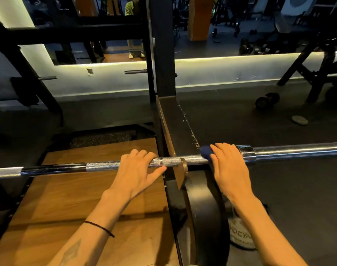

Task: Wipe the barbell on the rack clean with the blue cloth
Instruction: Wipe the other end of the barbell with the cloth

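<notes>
Rack [164, 54]: black steel upright with a side arm, and everything here sits off it. Wooden platform [98, 198] lies left of the rack, dark floor to the right.

Barbell [102, 166] lies across the rack, running out of view left and right. Knurled grip zone sits just left of the rack arm, smooth shaft just right of it, then the collar and thick sleeve [298, 150] further right. Judgement: heavy, rigid, and free to roll on its supports, so it needs bracing while wiped. The knurl gives good purchase; the polished sleeve looks slippery.

Left hand [138, 169] lies over the knurl just left of the rack, fingers draped over the top and thumb along the front, a loose steadying hold.

Right hand [229, 166] is just right of the rack, fingers laid over the shaft up to the collar, pressing the blue cloth [206, 152] onto the bar. Whether the thumb wraps under cannot be told.

Cloth: soft, light, bunched; only a corner shows beside the fingers. It should conform round the shaft if wrapped.

A white bucket [238, 237] with lettering sits on the floor below the right forearm; contents hidden.
</notes>
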The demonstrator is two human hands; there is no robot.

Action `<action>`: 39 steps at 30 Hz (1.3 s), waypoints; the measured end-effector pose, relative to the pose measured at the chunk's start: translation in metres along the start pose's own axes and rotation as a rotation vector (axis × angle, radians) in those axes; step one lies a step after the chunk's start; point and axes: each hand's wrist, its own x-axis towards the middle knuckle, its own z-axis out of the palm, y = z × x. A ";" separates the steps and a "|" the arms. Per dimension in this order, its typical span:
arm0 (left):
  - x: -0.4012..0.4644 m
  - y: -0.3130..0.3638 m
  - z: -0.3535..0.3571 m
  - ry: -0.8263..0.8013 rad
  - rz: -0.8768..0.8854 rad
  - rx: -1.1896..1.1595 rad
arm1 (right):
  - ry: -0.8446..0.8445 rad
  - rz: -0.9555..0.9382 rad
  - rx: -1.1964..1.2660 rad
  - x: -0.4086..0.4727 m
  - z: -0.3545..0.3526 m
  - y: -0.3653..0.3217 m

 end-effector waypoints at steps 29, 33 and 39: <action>0.021 0.000 -0.015 -0.214 -0.187 -0.155 | 0.069 0.199 -0.074 -0.001 0.019 -0.019; 0.009 0.003 -0.003 -0.030 -0.099 -0.106 | 0.083 0.055 0.074 -0.011 0.038 -0.051; -0.016 0.000 0.012 0.094 0.022 -0.092 | -0.023 -0.174 -0.077 -0.013 0.013 0.005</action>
